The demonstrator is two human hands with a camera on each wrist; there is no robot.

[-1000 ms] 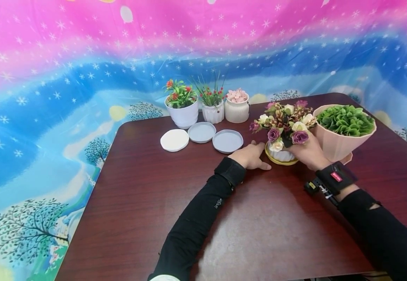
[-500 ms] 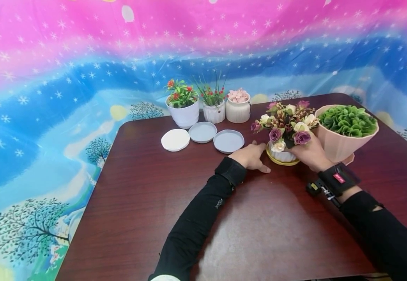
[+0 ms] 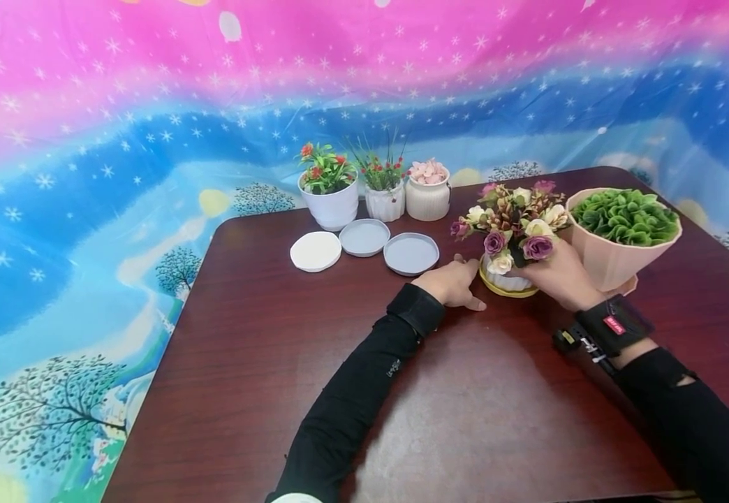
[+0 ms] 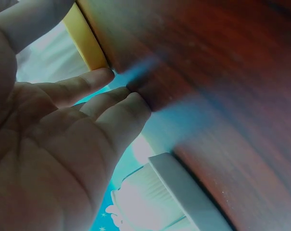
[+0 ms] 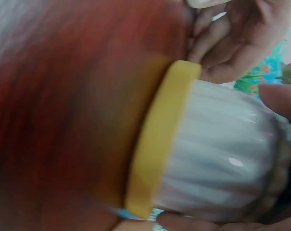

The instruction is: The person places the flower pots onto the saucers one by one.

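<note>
One white flowerpot (image 3: pixel 507 282) was found on its yellow saucer (image 5: pixel 157 149), right of frame centre, between the left hand (image 3: pixel 452 283), extended and gripping nothing, and the nearer right hand (image 3: pixel 562 281), grasping the flowerpot.

**Small Print, None of It Legible**

In the head view, between three and four o'clock from the centre, a small red label (image 3: pixel 614 325) stands on the black strap (image 3: pixel 633 320) round the right wrist; its white marks are too small to read. Between five and six o'clock, pale lettering (image 3: pixel 393 367) runs along the black left sleeve (image 3: pixel 352 402), too blurred to make out.
</note>
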